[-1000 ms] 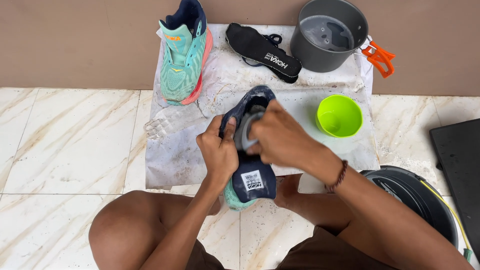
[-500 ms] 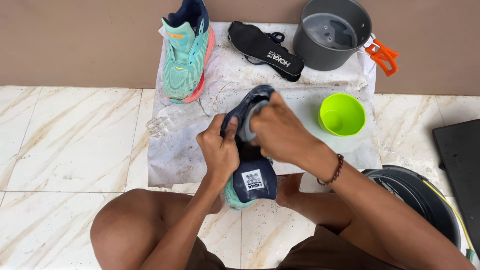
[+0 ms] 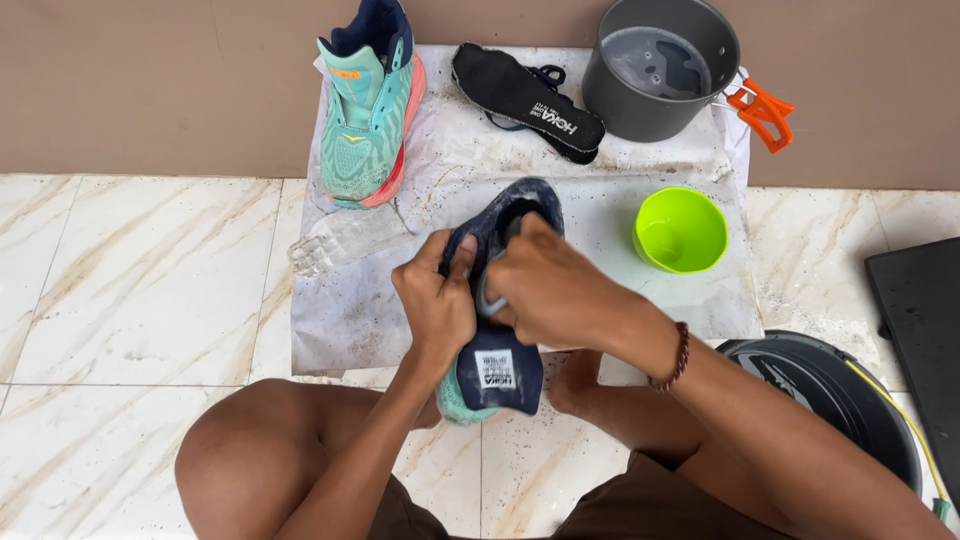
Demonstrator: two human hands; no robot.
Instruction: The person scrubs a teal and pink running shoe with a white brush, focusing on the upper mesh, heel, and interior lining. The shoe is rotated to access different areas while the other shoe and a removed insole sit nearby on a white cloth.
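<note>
A dark blue and teal running shoe [image 3: 497,372] lies in the middle, its tongue flipped toward me. My left hand [image 3: 437,305] grips the shoe's left side at the collar. My right hand [image 3: 553,292] is closed around a small grey object, only partly visible, pressed into the shoe's opening. What that object is I cannot tell for sure. The shoe rests on a white wet sheet [image 3: 350,310] spread over the marble floor.
A second teal shoe [image 3: 365,110] leans against the brown wall. Beside it lie a black insole [image 3: 528,100], a grey pot of water [image 3: 660,65] with an orange handle [image 3: 762,112], and a lime green bowl [image 3: 680,230]. A black bucket [image 3: 830,390] sits at right, a clear plastic glove [image 3: 345,240] at left.
My right hand has shifted slightly inside the shoe's opening while the left hand keeps its hold. The view has drifted a little.
</note>
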